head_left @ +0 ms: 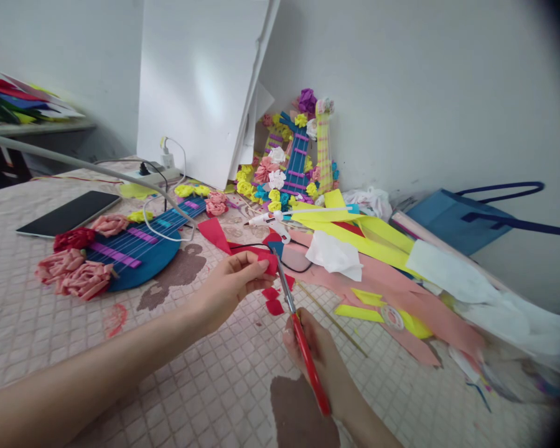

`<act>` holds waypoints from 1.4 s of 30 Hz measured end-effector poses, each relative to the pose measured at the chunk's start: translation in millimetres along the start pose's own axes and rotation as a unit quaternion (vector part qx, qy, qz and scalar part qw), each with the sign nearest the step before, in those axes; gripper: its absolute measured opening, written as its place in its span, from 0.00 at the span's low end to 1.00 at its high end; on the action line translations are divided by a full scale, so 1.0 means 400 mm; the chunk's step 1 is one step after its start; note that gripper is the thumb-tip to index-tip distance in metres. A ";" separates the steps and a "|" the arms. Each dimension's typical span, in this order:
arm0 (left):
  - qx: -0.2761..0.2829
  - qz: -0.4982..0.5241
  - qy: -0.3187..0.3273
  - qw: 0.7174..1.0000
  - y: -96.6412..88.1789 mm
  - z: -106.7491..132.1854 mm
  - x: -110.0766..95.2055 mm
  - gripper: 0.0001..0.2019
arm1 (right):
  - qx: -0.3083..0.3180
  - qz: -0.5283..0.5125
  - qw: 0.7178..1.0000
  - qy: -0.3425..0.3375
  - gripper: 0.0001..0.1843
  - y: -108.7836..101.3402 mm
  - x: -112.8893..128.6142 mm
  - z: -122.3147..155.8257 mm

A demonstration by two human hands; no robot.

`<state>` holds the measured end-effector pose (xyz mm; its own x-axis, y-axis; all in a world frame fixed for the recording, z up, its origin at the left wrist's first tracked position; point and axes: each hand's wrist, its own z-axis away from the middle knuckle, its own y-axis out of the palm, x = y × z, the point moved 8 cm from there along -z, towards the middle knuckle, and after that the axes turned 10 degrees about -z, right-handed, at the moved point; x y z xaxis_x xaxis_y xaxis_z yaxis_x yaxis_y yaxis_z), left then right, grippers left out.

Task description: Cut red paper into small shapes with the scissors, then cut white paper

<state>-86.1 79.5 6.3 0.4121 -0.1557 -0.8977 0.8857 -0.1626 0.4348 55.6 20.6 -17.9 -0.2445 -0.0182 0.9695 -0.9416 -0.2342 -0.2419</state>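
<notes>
My left hand (233,283) pinches a small piece of red paper (267,260) between thumb and fingers, above the patterned table cover. My right hand (322,364) grips red-handled scissors (303,348) whose blades point up into the red paper. Small red paper offcuts (274,300) lie just below the blades. A white glue gun (270,219) rests behind the paper.
A blue guitar-shaped craft with pink and red paper flowers (121,252) lies at the left, a dark tablet (70,213) behind it. Yellow, pink and white paper scraps (378,255) spread to the right. Flower-covered craft guitars (298,155) lean on the wall beside white boards (200,87). A blue bag (452,219) sits far right.
</notes>
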 end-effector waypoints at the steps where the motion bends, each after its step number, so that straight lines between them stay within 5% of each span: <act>1: 0.000 0.000 0.000 1.000 0.000 0.000 0.000 0.10 | 0.000 0.001 1.000 0.003 0.14 0.000 0.000 0.000; 42: -0.022 -0.001 -0.004 1.000 -0.019 -0.010 -0.020 0.10 | -0.028 -0.040 0.999 0.003 0.16 -0.012 -0.025 -0.005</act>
<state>-95.1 86.0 10.0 0.4090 -0.1640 -0.8977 0.8950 -0.1197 0.4297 62.0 23.8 -26.4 -0.1690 0.0035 0.9856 -0.9696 -0.1804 -0.1656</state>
